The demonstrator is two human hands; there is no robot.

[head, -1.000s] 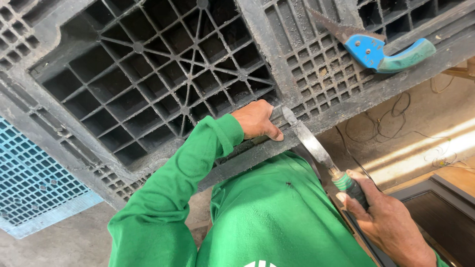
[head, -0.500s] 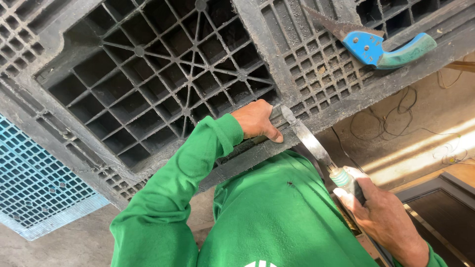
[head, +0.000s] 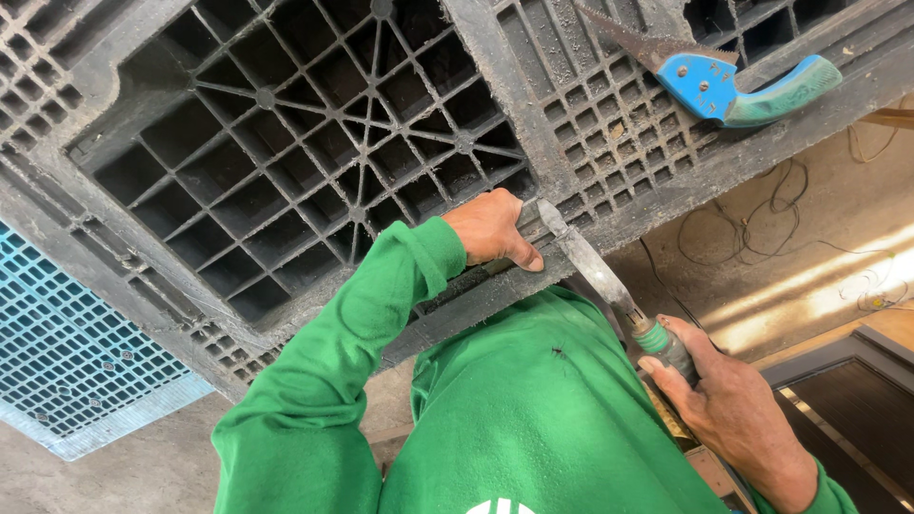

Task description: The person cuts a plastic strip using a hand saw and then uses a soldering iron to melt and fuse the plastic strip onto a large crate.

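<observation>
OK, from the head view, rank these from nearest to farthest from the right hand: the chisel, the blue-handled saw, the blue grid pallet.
1. chisel: its handle is gripped in the right hand.
2. blue-handled saw: lying on the black pallet, at the upper right.
3. blue grid pallet: far left, beyond the green sleeve.

The person wears a bright green long-sleeved top (head: 533, 409) of soft, sweatshirt-like cloth. The left sleeve (head: 352, 352) is loose and creased along the arm, and ends at the wrist in a ribbed cuff (head: 430, 249) of the same green. The left hand (head: 490, 228) is bare, with no glove. Only a small edge of the right sleeve (head: 826, 497) shows, also green, behind the bare right hand (head: 733, 409). At the bottom of the chest the top of a white printed mark (head: 500, 507) shows, cut off by the frame. A tiny dark speck (head: 555, 353) sits on the chest cloth.
</observation>
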